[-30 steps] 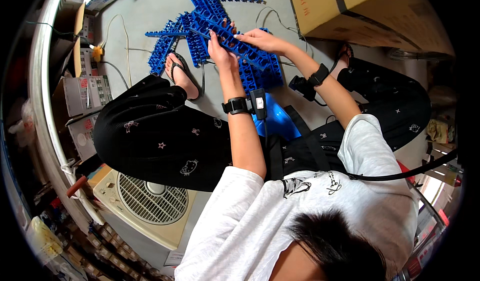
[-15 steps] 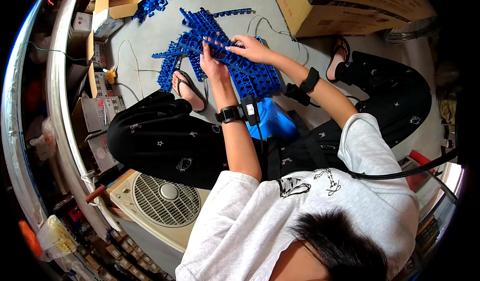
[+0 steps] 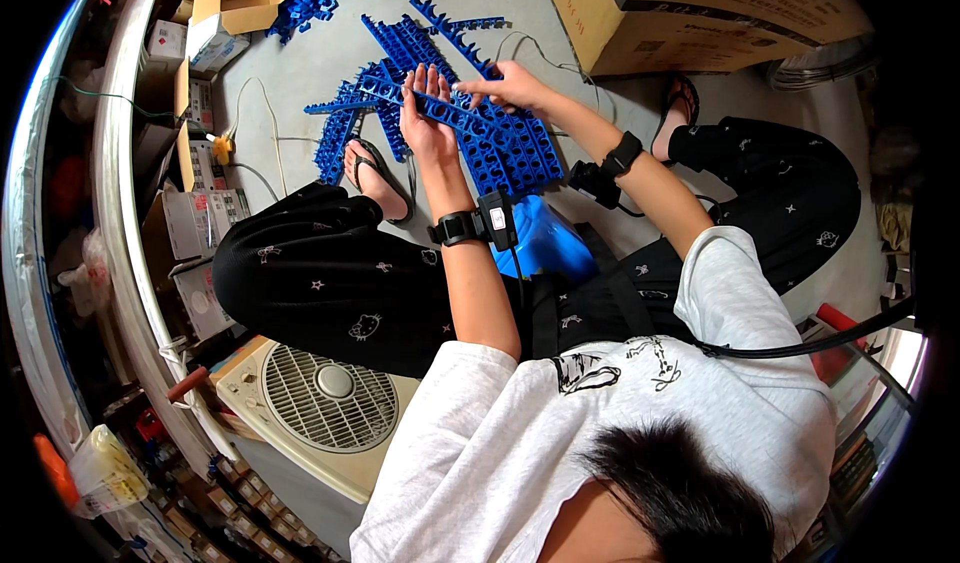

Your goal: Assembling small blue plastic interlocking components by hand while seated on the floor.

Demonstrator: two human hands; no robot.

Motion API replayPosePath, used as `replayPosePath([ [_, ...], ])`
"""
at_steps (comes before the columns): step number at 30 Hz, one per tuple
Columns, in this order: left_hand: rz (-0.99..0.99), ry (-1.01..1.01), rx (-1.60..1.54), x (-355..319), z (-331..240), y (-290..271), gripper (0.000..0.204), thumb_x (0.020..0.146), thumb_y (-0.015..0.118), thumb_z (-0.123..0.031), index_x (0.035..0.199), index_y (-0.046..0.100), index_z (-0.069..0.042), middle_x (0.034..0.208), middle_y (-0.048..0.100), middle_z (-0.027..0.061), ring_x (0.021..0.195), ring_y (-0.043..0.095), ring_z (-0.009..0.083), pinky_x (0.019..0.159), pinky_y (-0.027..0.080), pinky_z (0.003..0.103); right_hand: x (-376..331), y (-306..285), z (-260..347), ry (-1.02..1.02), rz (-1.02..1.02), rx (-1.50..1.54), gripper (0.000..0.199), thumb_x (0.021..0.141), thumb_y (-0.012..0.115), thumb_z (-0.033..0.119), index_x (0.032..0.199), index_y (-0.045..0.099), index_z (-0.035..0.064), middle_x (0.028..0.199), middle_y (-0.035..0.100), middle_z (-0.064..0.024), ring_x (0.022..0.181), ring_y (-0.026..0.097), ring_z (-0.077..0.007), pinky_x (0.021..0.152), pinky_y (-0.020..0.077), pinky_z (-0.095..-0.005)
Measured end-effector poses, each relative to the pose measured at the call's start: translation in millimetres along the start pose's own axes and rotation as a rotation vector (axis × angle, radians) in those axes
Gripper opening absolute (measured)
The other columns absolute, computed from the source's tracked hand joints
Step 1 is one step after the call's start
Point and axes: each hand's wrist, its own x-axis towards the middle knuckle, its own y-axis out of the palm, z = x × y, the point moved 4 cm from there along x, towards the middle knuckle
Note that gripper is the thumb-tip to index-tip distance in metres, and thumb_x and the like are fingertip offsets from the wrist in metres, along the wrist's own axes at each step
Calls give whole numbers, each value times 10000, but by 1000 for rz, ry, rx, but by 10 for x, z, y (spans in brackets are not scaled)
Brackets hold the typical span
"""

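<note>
Far out to the left of the grip, a curved metal rail is sweeping down the frame, with small cartons stacked against it; below them I am seeing a beige box fan lying grille-up beside the person's left knee; a white cable is trailing across the grey floor toward the work. Closer in, the left foot in a black sandal is resting just left of the grip, touching loose blue plastic strips. At the grip itself, the left hand is lying flat with its fingers spread and extended, pressing along a long blue plastic link strip; it is not clamped round it, as far as I can tell; a black wrist strap with a small device is sitting on that forearm. Just right of it, the right hand is pinching the same strip from above, thumb and fingers together on its upper edge. The strip is lying across the top edge of an assembled blue modular mat, which is spreading out beneath both hands. Right of the grip, a black band is circling the right wrist; farther right and up, a large cardboard box is standing on the floor.
</note>
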Motion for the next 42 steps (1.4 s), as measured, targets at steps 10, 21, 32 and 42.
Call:
replayPosePath([
  [10,-123,97,160,16,74,-177,142,890,464,-171,872,431,-34,729,485,39,650,496,146,742,476,373,-12,159,-109,-562,-206,-384,408,542,792,310,692,533,33,628,600,-48,576,582,-135,533,449,-272],
  [21,-127,-211,413,-87,427,-146,320,882,485,-249,929,513,67,833,577,123,728,562,202,674,484,314,162,-29,-557,-332,-344,-645,473,508,715,378,789,571,26,680,606,-148,657,599,-307,590,472,-380],
  [32,-345,-226,594,-178,850,-876,288,860,509,-295,952,527,-23,880,584,66,768,554,166,639,445,283,61,-55,-1015,-185,-500,-679,412,504,751,277,735,533,16,614,582,-82,584,583,-255,553,459,-345],
  [42,-627,-191,1603,-692,896,-1525,491,809,461,-494,1110,554,-118,1100,530,146,1035,463,339,887,354,414,111,-181,-1653,178,-642,-729,403,558,733,262,806,527,20,708,609,-107,696,605,-294,626,481,-393],
])
